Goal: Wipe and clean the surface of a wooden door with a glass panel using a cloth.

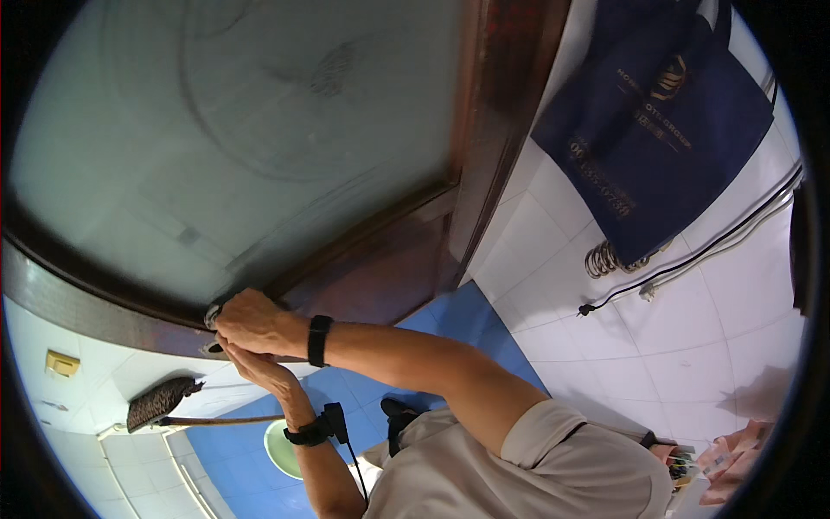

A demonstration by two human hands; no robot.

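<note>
A brown-framed door [454,214] with a large frosted glass pane [305,110] fills the upper left. My right hand [249,322] is closed around a metal door knob [211,316] at the door's edge, with a black band on that wrist. Just below it, my left hand [259,371] has its fingers stretched towards a metal lock fitting [211,348], against or close to the right hand. What its fingertips touch is hidden. A black strap with a small box and a cable is on my left wrist.
Blue floor tiles [363,396] lie below, with a pale green basin [280,447] and a long-handled brush or mop [159,402]. A dark blue bag [655,130], a metal coil [609,259] and a cable with a black plug [587,310] hang by the white tiled wall [616,350].
</note>
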